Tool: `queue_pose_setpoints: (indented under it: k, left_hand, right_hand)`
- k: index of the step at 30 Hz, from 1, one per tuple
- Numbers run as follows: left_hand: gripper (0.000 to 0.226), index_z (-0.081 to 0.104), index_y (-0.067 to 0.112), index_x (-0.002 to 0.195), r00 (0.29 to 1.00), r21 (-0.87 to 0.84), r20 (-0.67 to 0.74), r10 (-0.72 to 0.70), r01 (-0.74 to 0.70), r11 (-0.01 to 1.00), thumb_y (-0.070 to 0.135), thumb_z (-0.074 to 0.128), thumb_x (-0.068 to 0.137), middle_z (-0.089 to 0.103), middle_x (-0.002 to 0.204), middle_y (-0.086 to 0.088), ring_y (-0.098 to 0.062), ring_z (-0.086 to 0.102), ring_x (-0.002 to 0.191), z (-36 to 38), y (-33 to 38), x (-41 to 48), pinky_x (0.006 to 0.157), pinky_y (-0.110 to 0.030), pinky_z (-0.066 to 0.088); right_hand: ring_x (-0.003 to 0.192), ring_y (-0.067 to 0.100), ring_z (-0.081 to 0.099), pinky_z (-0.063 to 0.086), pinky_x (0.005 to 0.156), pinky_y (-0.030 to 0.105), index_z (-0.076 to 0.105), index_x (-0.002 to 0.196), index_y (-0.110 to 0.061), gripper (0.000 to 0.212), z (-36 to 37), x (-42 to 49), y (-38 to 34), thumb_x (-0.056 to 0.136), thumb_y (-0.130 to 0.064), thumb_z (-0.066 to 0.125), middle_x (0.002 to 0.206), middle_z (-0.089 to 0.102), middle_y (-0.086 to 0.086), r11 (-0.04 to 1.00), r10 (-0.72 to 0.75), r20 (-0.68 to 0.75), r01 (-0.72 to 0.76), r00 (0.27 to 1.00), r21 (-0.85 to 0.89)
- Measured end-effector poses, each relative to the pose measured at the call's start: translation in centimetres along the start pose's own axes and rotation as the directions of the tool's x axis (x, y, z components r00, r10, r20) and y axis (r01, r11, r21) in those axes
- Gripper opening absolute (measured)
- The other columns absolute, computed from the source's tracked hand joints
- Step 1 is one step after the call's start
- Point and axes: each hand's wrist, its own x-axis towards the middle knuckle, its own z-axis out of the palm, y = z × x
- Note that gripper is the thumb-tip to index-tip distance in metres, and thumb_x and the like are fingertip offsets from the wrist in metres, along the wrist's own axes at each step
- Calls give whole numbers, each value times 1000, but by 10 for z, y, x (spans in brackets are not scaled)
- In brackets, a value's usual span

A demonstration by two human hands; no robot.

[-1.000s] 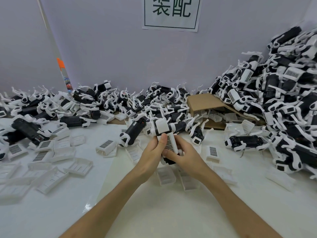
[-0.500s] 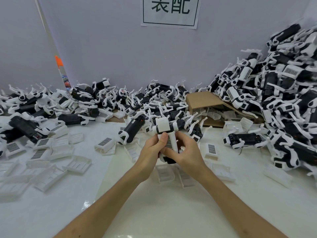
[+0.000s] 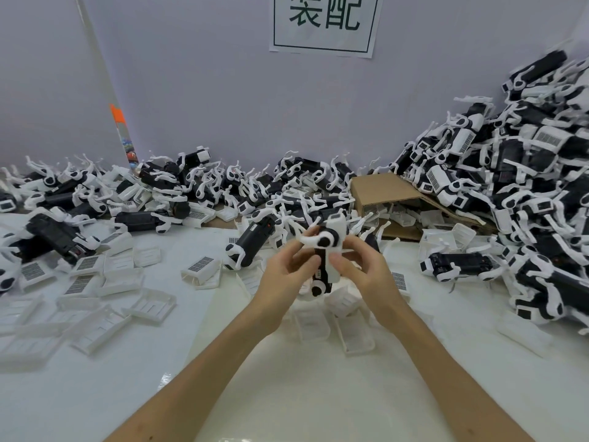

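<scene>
I hold a black-and-white toy robot dog upright above the white table, its side with white legs and round black joints turned toward me. My left hand grips its left side, fingers curled round the body. My right hand holds the right side, thumb and fingertips pinching the white shell. The lower end of the toy is partly hidden between my palms.
Heaps of the same toy dogs lie along the back wall and pile high at the right. White plastic cover plates are scattered at the left and under my hands. An open cardboard box lies behind. A paper sign hangs on the wall.
I have turned the toy dog in my hands: its grilled white face pointed at me before, now its side with legs shows. My left hand's fingers have shifted higher.
</scene>
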Motion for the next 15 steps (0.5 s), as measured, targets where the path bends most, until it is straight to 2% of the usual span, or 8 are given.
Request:
queue_pose_setpoints:
  k: [3,5,7,11,15]
  left_hand:
    - [54,47,28,143,992,116,105,71,-83,990,0,58,98,70,126,-3,-13,67,115,1,2,-2,93,-26,54]
    - [58,44,29,145,987,187,122,101,-123,975,1,61,97,69,126,0,-11,67,113,0,2,0,91,-26,55]
    - [54,49,31,141,985,232,106,133,-155,960,5,65,95,70,125,3,-10,68,111,-2,3,1,92,-28,56]
    - [36,67,25,119,987,162,74,146,-156,974,3,70,91,75,115,-1,-14,71,106,-3,4,1,90,-28,56]
    - [30,72,19,113,990,72,72,119,-124,990,1,70,90,76,112,-1,-15,71,107,-3,0,2,87,-24,56]
  right_hand:
    - [104,13,67,56,85,29,67,108,-29,35,0,0,1,76,-42,74,107,73,-2,1000,2,-7,-2,1000,-11]
    - [104,11,68,56,87,30,68,106,-31,34,-1,0,1,74,-41,75,107,73,-4,999,4,4,-4,1000,-33]
    - [97,9,70,57,82,27,71,99,-36,29,-1,0,0,71,-40,79,101,75,-7,999,-11,-3,11,1000,-51]
    - [75,13,69,55,70,24,76,78,-37,19,-1,1,-1,63,-47,81,82,75,-1,995,-48,-57,42,997,-89]
    - [73,12,68,54,70,22,77,79,-29,23,-3,2,0,66,-47,79,78,75,-1,991,-69,-44,63,997,-121]
